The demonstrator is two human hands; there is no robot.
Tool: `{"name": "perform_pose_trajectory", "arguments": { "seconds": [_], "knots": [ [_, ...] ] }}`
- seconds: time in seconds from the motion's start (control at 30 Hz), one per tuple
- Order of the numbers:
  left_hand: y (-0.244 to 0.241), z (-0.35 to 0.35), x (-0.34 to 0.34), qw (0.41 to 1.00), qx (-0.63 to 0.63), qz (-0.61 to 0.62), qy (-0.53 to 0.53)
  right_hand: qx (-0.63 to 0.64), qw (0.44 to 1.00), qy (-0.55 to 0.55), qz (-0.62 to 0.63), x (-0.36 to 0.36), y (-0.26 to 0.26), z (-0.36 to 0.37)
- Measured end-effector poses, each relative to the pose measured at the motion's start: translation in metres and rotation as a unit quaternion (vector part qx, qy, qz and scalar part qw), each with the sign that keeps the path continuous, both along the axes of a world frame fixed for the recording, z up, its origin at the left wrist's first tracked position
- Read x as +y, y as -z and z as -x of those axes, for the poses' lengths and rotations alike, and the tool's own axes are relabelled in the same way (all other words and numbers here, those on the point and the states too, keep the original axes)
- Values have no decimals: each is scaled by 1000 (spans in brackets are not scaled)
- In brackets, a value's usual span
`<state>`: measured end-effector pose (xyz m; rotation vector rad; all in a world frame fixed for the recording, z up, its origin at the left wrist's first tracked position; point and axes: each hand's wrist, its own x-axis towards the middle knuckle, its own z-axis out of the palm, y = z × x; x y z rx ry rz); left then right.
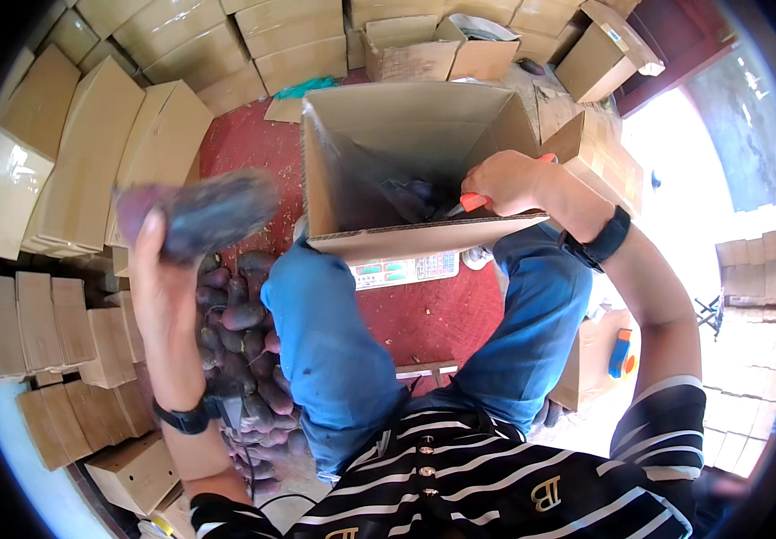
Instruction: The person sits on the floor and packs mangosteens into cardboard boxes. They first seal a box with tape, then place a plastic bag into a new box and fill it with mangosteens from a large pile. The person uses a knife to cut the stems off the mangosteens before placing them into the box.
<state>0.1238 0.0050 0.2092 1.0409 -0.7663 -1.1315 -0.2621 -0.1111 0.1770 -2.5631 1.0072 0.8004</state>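
Observation:
My left hand [152, 263] grips a long dark purple root vegetable [219, 212], blurred by motion, out to the left of an open cardboard box [415, 108]. The box stands between my knees, lined with clear plastic film [354, 168]. Dark purple shapes [422, 188] show dimly at its bottom. Over the box's near right rim, my right hand [506, 178] is closed around an orange-handled tool [474, 201] with its metal end pointing into the box. Whether that is a knife or snips, I cannot tell.
Similar purple roots [240, 323] lie heaped on the floor beside my left leg. Under the box's front edge shows a digital scale [405, 269] with a keypad. Stacked cartons [179, 47] line the back and left; another open carton [597, 155] stands at the right.

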Motion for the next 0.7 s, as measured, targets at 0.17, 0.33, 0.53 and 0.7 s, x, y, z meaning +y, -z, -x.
{"name": "perform_pose_trajectory", "arguments": {
  "seconds": [0.17,0.33,0.53,0.7],
  "knots": [
    [-32,100,-80,952,-262,6,155,159,987,-5,36,-2,8,5],
    [24,175,-145,880,-306,-176,319,45,996,1,82,4,0,25],
    [70,177,-204,734,-523,-170,398,-3,995,11,99,2,-2,34],
    [-22,102,-166,807,-487,-95,319,-31,994,24,103,1,4,41]
  ]
}}
